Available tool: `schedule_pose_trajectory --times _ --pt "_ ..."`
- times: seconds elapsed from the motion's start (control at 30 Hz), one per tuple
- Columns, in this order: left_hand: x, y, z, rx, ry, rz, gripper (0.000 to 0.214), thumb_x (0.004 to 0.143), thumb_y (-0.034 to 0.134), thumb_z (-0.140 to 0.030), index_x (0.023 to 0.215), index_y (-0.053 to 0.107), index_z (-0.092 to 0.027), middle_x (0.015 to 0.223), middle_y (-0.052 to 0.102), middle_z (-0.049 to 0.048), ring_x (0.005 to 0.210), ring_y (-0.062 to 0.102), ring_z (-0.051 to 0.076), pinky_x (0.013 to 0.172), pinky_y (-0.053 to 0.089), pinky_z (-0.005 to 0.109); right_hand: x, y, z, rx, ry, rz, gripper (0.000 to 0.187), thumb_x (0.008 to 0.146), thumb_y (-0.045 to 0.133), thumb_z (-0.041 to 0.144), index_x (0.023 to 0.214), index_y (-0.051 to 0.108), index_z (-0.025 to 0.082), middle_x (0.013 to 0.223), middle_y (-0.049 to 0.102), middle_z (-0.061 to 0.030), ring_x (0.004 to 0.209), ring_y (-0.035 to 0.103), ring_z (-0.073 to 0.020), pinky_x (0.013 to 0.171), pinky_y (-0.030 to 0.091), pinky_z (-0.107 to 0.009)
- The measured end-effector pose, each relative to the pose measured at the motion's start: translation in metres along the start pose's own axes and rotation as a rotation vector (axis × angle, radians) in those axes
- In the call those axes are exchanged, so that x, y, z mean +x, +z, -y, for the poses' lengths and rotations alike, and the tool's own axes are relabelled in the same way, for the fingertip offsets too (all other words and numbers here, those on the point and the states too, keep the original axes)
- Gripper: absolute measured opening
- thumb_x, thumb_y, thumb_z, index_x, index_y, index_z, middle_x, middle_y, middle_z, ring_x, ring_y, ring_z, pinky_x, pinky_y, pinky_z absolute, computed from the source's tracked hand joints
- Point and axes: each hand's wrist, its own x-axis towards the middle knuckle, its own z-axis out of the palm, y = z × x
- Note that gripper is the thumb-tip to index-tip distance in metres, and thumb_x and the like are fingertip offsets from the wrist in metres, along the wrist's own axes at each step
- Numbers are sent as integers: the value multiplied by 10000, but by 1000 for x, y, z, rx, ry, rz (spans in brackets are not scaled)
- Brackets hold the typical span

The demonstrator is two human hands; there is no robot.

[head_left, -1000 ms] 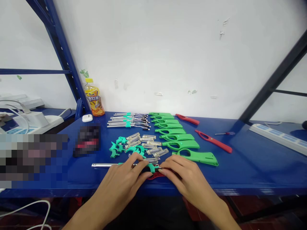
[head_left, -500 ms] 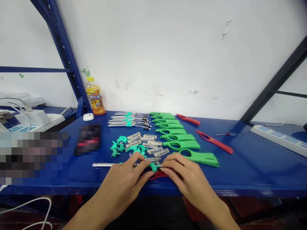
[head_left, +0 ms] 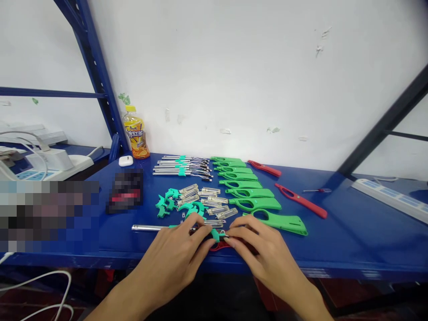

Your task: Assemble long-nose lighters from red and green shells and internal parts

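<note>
Near the table's front edge, my left hand [head_left: 179, 252] is closed, thumb and forefinger pinching a teal plastic trigger [head_left: 216, 235]. A silver metal lighter tube [head_left: 147, 228] sticks out to the left beyond that hand. My right hand [head_left: 267, 243] is closed too, its fingertips pressed together at the trigger's right end, where a thin wire shows; what exactly they grip is hidden. Beneath both hands lies a red lighter shell [head_left: 219, 246], mostly covered. Just behind are loose teal triggers [head_left: 189, 208] and clear fuel tanks [head_left: 217, 210].
Several green lighter shells [head_left: 261, 203] lie in a column, beside tube assemblies with wires [head_left: 172, 172]. Further right are a red shell [head_left: 302, 201] and a screwdriver [head_left: 317, 191]. A drink bottle [head_left: 137, 138], a white earphone case [head_left: 126, 161] and a power strip [head_left: 393, 198] stand around.
The view has shifted slightly. The teal trigger has turned a little between my fingers; both hands stay in nearly the same place.
</note>
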Motion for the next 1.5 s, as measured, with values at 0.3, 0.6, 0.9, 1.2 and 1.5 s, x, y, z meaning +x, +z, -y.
schedule_pose_trajectory --times 0.3,0.6,0.9,1.2,1.5 --pt "-1 -1 -2 23 30 25 246 1126 443 -311 1218 660 -238 1149 668 72 800 734 253 611 599 386 0 0 -1 89 30 -14 77 1065 660 260 1024 724 246 1077 721 -14 932 709 -171 836 514 -311" --pt "-3 1 -3 57 45 -2 256 1115 496 -339 1273 657 -217 1172 683 82 803 752 263 606 628 410 -1 1 -2 95 48 1 101 1061 666 262 986 734 252 1011 738 2 893 702 -173 816 501 -317" --pt "-1 6 -3 75 65 -13 264 1137 421 -287 1282 638 -246 1103 694 67 818 760 266 605 605 375 -1 1 -4 97 66 8 79 1065 663 257 1026 731 262 1030 740 12 904 695 -168 826 496 -316" --pt "-1 8 2 -50 93 -76 298 1157 371 -264 1233 659 -243 1110 678 53 793 728 205 630 555 316 -1 -1 2 24 67 81 158 1102 570 237 986 677 236 990 707 -8 883 642 -188 809 458 -335" --pt "4 12 4 -34 102 -93 412 1182 270 -332 1154 675 -259 1010 705 31 732 736 203 540 493 298 -2 0 -2 13 45 98 184 1118 544 248 971 655 242 933 673 8 838 598 -177 765 416 -319"
